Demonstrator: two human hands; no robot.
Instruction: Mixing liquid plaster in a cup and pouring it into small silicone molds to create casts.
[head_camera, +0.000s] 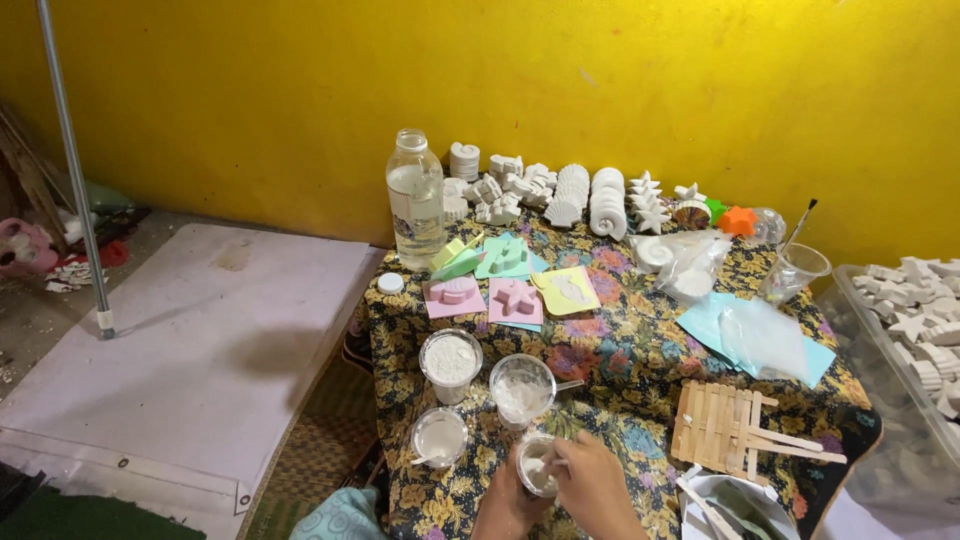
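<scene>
1. The left hand (508, 505) grips a small plastic cup (536, 466) at the table's near edge, steadying it.
2. The right hand (592, 482) pinches a stick in the cup's white mix.
3. Powder cups (451, 362) stand just behind, within reach.

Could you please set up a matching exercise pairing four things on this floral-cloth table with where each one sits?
Things:
1. Clear bottle
2. Wooden sticks
3. Orange star
4. Small cup

Places:
A. Near the right front edge of the table
B. Held between the left hand and right hand
C. Far left corner, its white cap lying beside it
D. Far right, by the yellow wall

Pairs: 1-C, 2-A, 3-D, 4-B
</scene>
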